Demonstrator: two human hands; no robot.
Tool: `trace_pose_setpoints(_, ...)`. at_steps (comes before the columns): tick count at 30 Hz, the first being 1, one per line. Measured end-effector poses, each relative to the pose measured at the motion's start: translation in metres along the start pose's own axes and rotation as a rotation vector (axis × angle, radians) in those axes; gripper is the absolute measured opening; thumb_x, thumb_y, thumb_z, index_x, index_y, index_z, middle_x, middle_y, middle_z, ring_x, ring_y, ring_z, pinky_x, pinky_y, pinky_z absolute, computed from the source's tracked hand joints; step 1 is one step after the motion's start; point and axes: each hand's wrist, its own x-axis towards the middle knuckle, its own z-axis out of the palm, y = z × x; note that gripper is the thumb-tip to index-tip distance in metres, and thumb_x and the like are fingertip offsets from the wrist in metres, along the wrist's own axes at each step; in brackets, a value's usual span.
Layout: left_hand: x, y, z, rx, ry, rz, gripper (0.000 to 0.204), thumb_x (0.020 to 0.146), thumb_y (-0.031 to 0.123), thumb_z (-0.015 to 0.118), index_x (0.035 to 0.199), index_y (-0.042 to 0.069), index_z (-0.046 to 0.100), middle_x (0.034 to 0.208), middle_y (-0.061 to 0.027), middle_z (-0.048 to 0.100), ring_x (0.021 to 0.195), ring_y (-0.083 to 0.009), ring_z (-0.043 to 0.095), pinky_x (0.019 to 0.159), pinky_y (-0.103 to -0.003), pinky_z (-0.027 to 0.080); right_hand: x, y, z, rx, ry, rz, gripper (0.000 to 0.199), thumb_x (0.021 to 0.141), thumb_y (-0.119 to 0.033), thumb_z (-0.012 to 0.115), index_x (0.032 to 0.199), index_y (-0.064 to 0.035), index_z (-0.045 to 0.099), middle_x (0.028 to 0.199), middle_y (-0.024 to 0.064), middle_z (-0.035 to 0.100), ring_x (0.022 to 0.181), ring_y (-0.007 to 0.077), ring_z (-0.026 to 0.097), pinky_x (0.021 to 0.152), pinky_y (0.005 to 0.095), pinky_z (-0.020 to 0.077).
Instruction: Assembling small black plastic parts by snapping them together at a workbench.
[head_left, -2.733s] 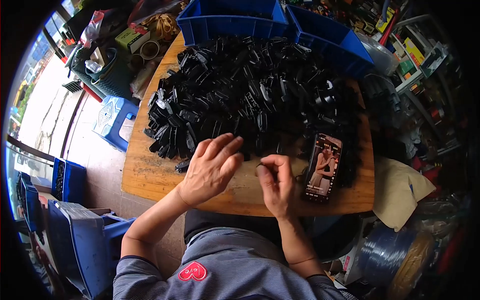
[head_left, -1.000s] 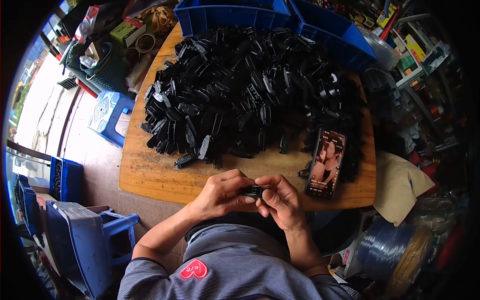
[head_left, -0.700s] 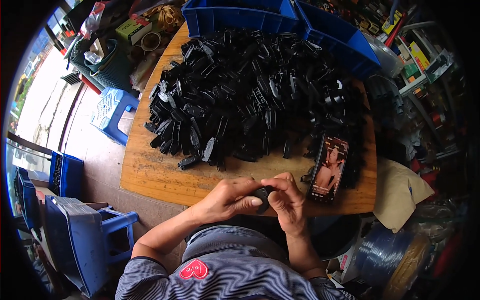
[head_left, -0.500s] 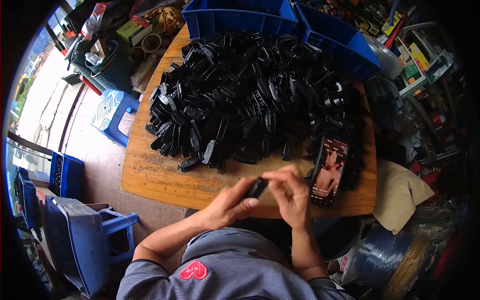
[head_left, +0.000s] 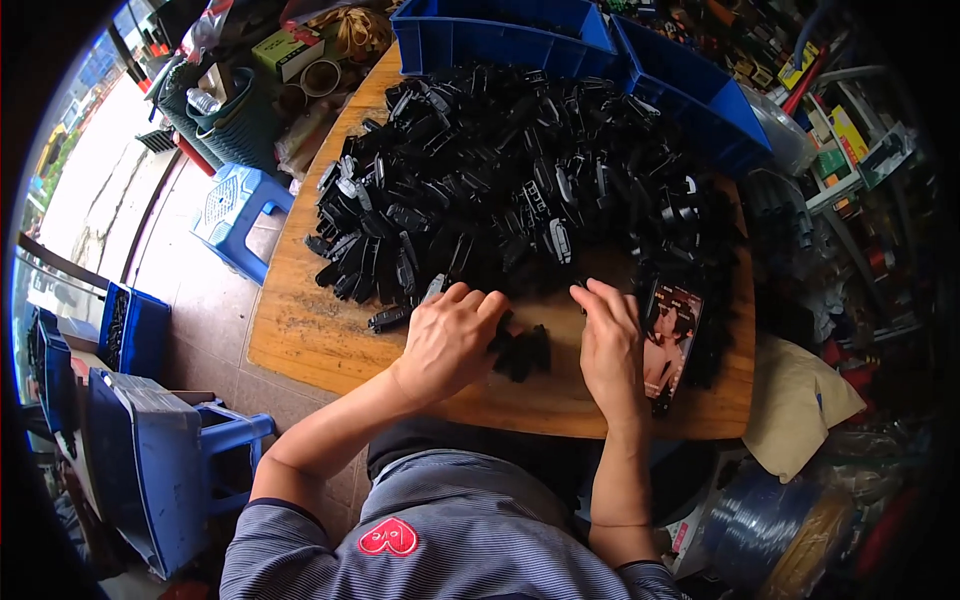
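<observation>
Right now my left hand [head_left: 447, 340] rests palm-down, fingers curled loosely over a small cluster of black plastic parts [head_left: 522, 352] on the wooden table [head_left: 300, 335]; whether they pinch one, I cannot tell. My right hand [head_left: 610, 345] lies flat, fingers together, just beside them. Risk: the glossy, near-identical parts tangle with the big black pile [head_left: 520, 190], or my right hand nudges the phone [head_left: 672, 335] touching it.

Daylight floods in from the left, overexposed there; fisheye edges bend and darken, centre sharp.

Glossy black plastic parts [head_left: 520, 190], matt wooden tabletop [head_left: 310, 335]
</observation>
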Motion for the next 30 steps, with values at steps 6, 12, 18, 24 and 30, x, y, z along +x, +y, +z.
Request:
trace_pose_setpoints(6,-0.021,0.011,0.001,0.071,0.105,-0.112,0.023,0.073,0.022,0.068,0.084,0.009,0.054,0.073,-0.0056,0.05,0.067,-0.0235,0.053,0.054,-0.034,0.043,-0.009,0.003,-0.002,0.119,-0.026,0.037,0.026,0.078,0.006,0.054,0.102,0.001,0.059,0.116,0.016,0.051,0.099,0.0305,0.052,0.082,0.0354,0.0457)
trace_pose_setpoints(12,-0.02,0.017,0.007,0.093,0.075,-0.171,0.017,0.071,0.019,0.066,0.08,0.009,0.056,0.08,-0.0068,0.049,0.075,-0.0248,0.054,0.056,-0.036,0.045,-0.006,0.003,-0.001,-0.102,-0.055,0.068,0.022,0.077,-0.001,0.061,0.099,-0.0004,0.059,0.102,0.0121,0.056,0.089,0.0294,0.053,0.076,0.036,0.0446)
trace_pose_setpoints(18,-0.007,0.012,0.011,0.066,-0.026,-0.171,0.018,0.072,0.019,0.064,0.085,0.008,0.057,0.085,-0.0087,0.049,0.082,-0.0275,0.052,0.063,-0.038,0.045,-0.012,-0.006,0.005,-0.023,0.001,-0.045,0.024,0.073,0.001,0.063,0.097,-0.0001,0.059,0.092,0.0113,0.06,0.085,0.029,0.053,0.075,0.0356,0.0437)
trace_pose_setpoints(24,-0.003,0.012,0.001,-0.189,0.142,0.045,0.019,0.067,0.008,0.069,0.08,0.006,0.054,0.097,-0.009,0.055,0.085,-0.0287,0.053,0.068,-0.037,0.047,-0.023,-0.005,0.003,0.214,0.127,0.0,0.017,0.083,-0.007,0.058,0.099,0.0002,0.059,0.088,0.0087,0.06,0.078,0.0225,0.054,0.07,0.0297,0.044)
trace_pose_setpoints(30,-0.018,0.02,-0.002,-0.763,0.063,0.01,0.02,0.07,0.002,0.071,0.08,0.003,0.053,0.082,-0.0089,0.058,0.068,-0.0215,0.058,0.06,-0.031,0.045,-0.029,-0.029,-0.001,1.183,-0.1,0.341,0.025,0.09,-0.018,0.054,0.106,-0.0001,0.059,0.082,0.0035,0.058,0.063,0.0083,0.05,0.06,0.0209,0.0414)
